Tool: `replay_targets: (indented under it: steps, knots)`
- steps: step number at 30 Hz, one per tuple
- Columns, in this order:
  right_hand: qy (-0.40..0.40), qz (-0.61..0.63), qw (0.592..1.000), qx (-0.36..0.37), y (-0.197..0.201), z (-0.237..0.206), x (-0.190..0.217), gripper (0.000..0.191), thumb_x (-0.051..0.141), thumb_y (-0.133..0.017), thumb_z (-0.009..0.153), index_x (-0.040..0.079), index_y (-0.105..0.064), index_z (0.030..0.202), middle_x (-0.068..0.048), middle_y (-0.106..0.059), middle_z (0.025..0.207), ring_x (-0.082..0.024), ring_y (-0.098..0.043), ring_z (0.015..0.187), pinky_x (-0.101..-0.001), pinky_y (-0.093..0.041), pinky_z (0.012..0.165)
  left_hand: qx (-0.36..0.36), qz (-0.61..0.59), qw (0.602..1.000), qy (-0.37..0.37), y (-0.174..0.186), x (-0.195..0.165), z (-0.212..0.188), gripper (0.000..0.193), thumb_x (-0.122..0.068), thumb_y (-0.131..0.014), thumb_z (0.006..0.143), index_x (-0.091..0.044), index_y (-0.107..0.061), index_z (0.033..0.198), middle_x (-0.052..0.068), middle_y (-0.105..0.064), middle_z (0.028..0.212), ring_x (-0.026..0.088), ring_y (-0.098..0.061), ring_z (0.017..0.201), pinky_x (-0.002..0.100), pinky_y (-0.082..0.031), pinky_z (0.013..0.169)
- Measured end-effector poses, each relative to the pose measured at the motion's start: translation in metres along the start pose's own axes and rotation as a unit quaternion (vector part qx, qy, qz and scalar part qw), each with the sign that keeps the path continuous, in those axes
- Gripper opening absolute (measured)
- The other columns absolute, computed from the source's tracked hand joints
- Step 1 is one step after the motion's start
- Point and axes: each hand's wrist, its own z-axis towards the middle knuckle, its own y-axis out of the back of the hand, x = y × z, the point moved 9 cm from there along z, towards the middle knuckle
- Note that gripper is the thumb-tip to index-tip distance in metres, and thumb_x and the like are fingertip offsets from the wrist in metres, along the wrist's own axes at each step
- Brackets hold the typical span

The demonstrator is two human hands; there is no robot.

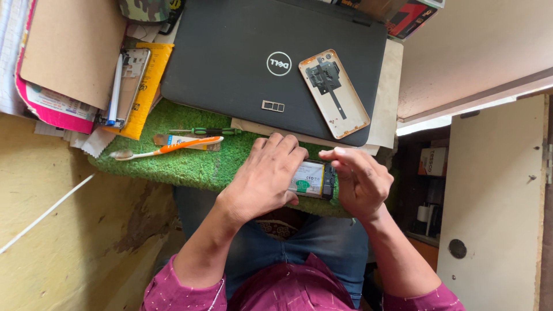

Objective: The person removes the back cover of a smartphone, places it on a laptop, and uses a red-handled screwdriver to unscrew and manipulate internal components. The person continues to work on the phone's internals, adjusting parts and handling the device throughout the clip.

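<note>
An opened phone point(314, 179) with its battery exposed lies on the near edge of a green turf mat point(190, 164). My left hand point(266, 175) rests palm-down over the phone's left part, fingers spread. At the phone's right end my right hand point(358, 179) has its fingers curled, fingertips just above the phone. I cannot see anything in either hand. The phone's gold back cover point(334, 93) lies inside-up on a closed black laptop point(247, 52).
On the mat lie an orange-and-white toothbrush point(167, 148), a green-handled screwdriver point(204, 131) and a small flat tool. Another phone frame with a white pen point(124, 86) sits on a yellow packet at left. A small SIM tray point(272, 106) lies on the laptop. Cabinet door at right.
</note>
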Motion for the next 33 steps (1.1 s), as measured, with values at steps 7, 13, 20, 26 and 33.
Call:
replay_targets:
  steps: [7,13,20,26,33]
  knots:
    - [-0.048,0.087,0.995,-0.030,0.006,0.006,-0.004,0.022,0.006,-0.057,0.110,-0.003,-0.054,0.130,-0.017,-0.070,0.111,-0.021,-0.075,0.101,-0.0284,-0.062,0.083,-0.030,-0.003,0.999,-0.017,0.002,-0.001,-0.004,0.078,-0.028,-0.092,0.058,-0.003,-0.058,0.124,0.015,-0.054,0.122,0.034,-0.049,0.119,0.050,-0.037,0.101]
    - [-0.079,0.174,0.976,-0.103,0.004,-0.015,-0.002,0.011,0.004,-0.056,0.112,-0.001,-0.061,0.121,-0.016,-0.062,0.109,-0.018,-0.068,0.089,-0.0287,-0.059,0.081,-0.022,-0.018,0.998,-0.052,0.000,-0.002,-0.006,0.078,-0.030,-0.092,0.059,-0.002,-0.057,0.123,0.015,-0.054,0.120,0.035,-0.049,0.119,0.050,-0.038,0.102]
    - [-0.129,0.447,0.871,-0.158,-0.008,-0.024,-0.034,0.012,0.012,-0.050,0.112,0.002,-0.053,0.106,-0.008,-0.052,0.087,-0.016,-0.043,0.075,-0.0317,-0.041,0.073,-0.049,-0.029,0.996,-0.062,0.002,-0.002,-0.008,0.077,-0.028,-0.092,0.055,-0.002,-0.059,0.120,0.015,-0.054,0.119,0.035,-0.050,0.118,0.050,-0.039,0.101]
    - [-0.162,0.549,0.818,-0.058,-0.018,-0.009,-0.051,0.019,0.018,-0.054,0.106,0.003,-0.052,0.094,-0.007,-0.046,0.074,-0.011,-0.036,0.064,-0.0293,-0.031,0.059,-0.026,-0.040,0.997,-0.054,0.000,0.002,-0.006,0.076,-0.029,-0.093,0.057,-0.003,-0.059,0.120,0.013,-0.054,0.117,0.034,-0.051,0.116,0.049,-0.040,0.099]
    - [-0.128,0.438,0.886,-0.082,-0.017,0.004,-0.037,0.026,0.023,-0.064,0.103,-0.001,-0.063,0.093,-0.004,-0.044,0.099,-0.012,-0.046,0.069,-0.0265,-0.045,0.059,-0.048,-0.046,0.996,-0.059,0.004,0.002,-0.008,0.076,-0.028,-0.093,0.057,-0.003,-0.059,0.120,0.013,-0.055,0.117,0.033,-0.052,0.114,0.048,-0.041,0.097]
